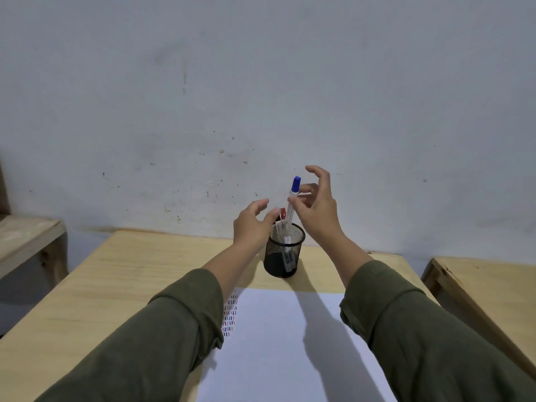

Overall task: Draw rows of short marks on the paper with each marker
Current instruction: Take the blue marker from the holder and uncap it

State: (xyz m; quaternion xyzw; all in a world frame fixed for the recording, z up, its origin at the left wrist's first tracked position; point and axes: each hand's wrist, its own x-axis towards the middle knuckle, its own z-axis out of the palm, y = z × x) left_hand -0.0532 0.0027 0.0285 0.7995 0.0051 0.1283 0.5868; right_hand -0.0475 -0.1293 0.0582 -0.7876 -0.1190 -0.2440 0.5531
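A black mesh pen cup (282, 256) stands on the wooden desk behind the white paper (275, 338). My right hand (316, 207) pinches a white marker with a blue cap (293, 198) between thumb and forefinger; the marker is upright and its lower end sits inside the cup. A red-capped marker (282, 212) stands in the cup too. My left hand (252, 221) hovers at the cup's left rim with fingers apart, one fingertip right next to the red cap. Short red and blue marks (230, 314) run in rows down the paper's left edge, partly hidden by my left sleeve.
The desk (130, 271) butts against a scuffed grey wall. A wooden bench or shelf (26, 239) stands to the left and another wooden table (487, 285) to the right, with a gap between it and the desk.
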